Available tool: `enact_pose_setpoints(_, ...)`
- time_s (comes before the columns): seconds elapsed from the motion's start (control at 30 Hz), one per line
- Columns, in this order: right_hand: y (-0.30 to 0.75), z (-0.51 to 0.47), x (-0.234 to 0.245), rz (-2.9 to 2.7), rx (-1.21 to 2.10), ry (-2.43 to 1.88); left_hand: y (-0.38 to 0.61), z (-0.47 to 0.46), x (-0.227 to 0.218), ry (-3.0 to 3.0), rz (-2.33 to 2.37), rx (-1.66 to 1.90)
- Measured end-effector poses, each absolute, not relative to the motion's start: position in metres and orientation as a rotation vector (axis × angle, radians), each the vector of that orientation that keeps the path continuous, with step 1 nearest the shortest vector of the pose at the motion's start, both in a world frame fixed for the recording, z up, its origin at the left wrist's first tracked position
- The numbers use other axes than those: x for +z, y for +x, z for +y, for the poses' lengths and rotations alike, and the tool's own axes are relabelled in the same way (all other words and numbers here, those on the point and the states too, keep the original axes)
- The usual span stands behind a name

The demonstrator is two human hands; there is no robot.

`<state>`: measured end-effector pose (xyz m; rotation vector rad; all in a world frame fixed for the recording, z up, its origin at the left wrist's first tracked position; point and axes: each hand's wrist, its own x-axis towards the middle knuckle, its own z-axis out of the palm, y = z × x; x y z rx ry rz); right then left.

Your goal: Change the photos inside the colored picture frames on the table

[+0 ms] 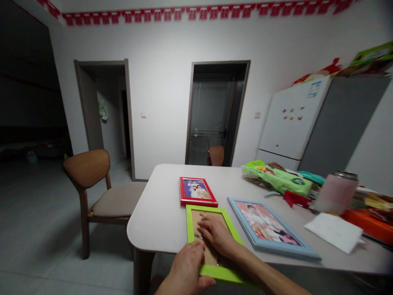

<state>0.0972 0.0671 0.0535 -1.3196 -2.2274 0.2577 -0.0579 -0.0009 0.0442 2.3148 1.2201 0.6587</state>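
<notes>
Left hand (187, 262) near right hand (218, 234) on green frame (190, 226); unclear whether gripping half-hidden clip (198, 236).

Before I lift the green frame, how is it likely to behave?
The green frame is probably stiff, since its edges look straight. Being flat, it seems unlikely to roll. Its brown back may shift if the metal clips are loose, which I cannot tell.

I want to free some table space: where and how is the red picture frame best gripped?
The red frame is probably best held by its left and right rims, reached from both sides: it lies flat, picture up, with bare tabletop along both, while the green frame sits right at its near edge.
</notes>
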Motion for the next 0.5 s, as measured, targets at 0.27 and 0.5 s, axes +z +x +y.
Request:
enact_pose_setpoints(0.27,0.102,0.133,0.037,-1.885,0.298,-1.747,-0.058,-0.002,0.034,2.318,1.27,0.584)
enact_pose_setpoints(0.5,0.103,0.138,0.04,-1.773,0.269,-1.796,-0.058,-0.003,0.043,2.36,1.287,0.465)
